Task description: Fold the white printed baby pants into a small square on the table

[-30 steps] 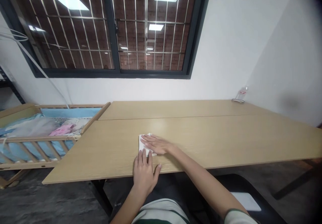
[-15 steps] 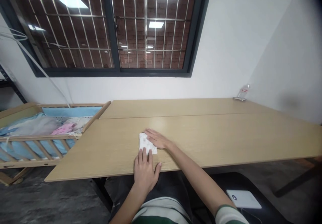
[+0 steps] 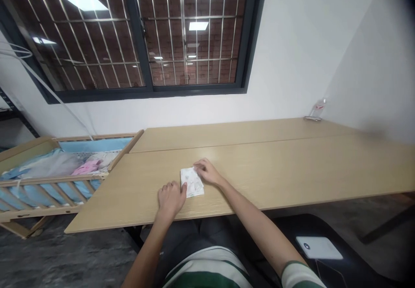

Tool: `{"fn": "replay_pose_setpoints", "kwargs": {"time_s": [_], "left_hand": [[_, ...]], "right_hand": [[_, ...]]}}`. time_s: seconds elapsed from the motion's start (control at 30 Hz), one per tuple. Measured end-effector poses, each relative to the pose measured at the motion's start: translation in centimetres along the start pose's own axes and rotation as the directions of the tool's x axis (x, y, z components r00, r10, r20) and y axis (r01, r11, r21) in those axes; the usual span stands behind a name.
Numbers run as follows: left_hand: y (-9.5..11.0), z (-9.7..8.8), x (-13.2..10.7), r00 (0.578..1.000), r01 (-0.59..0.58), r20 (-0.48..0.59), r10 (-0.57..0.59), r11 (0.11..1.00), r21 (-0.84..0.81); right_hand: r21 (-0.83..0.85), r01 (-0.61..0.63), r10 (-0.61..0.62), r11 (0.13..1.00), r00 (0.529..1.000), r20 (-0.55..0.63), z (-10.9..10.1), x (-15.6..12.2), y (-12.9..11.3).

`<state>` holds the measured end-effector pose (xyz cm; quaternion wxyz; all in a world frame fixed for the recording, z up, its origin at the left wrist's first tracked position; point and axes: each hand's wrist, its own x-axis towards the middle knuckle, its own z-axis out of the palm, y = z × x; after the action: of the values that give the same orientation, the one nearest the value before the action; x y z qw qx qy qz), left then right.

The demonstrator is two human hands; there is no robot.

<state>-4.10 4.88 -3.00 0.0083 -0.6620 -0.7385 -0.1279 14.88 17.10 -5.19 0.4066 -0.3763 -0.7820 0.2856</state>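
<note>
Cloth (image 3: 192,181) lies beside left fingers (image 3: 169,186); right fingers (image 3: 200,164) at far corner.

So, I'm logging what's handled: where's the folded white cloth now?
In the head view, the folded white cloth lies on the tan table just left of the picture's centre, between the left hand and the right hand.

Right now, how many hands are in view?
2: the left hand by the cloth's left edge, and the right hand at its far right corner. No others show.
</note>
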Motion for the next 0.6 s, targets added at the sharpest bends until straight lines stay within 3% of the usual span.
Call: {"fn": "replay_pose_setpoints", "kwargs": {"time_s": [0.17, 0.27, 0.37, 0.47, 0.53, 0.6], "left_hand": [[1.3, 0.1, 0.9, 0.999, -0.038, 0.026, 0.040, 0.998, -0.056], [0.3, -0.9, -0.2, 0.996, -0.081, 0.029, 0.084, 0.990, -0.117], [-3.2, -2.7, -2.8, 0.994, -0.105, -0.005, 0.108, 0.959, -0.263], [-8.5, -4.9, -6.9, 0.984, -0.166, -0.014, 0.180, 0.871, -0.463], [-12.2, -6.2, -9.7, 0.975, -0.163, 0.043, 0.216, 0.840, -0.517], [-15.7, -6.8, -12.2, 0.981, -0.117, 0.076, 0.178, 0.860, -0.497]], "right_hand": [[-0.138, 0.051, -0.049, 0.989, 0.999, 0.016, 0.1, -0.5, -1.5], [-0.180, 0.019, -0.018, 0.983, 1.000, 0.008, 1.1, -1.9, -3.7], [-0.077, -0.017, 0.025, 0.997, 0.995, 0.099, 3.5, -4.6, -7.3], [0.192, -0.074, 0.027, 0.979, 0.972, 0.234, 7.0, -7.8, -11.2], [0.397, -0.145, 0.006, 0.906, 0.944, 0.331, 9.8, -9.6, -13.3], [0.546, -0.243, -0.021, 0.802, 0.902, 0.432, 13.0, -10.8, -14.5]]}}
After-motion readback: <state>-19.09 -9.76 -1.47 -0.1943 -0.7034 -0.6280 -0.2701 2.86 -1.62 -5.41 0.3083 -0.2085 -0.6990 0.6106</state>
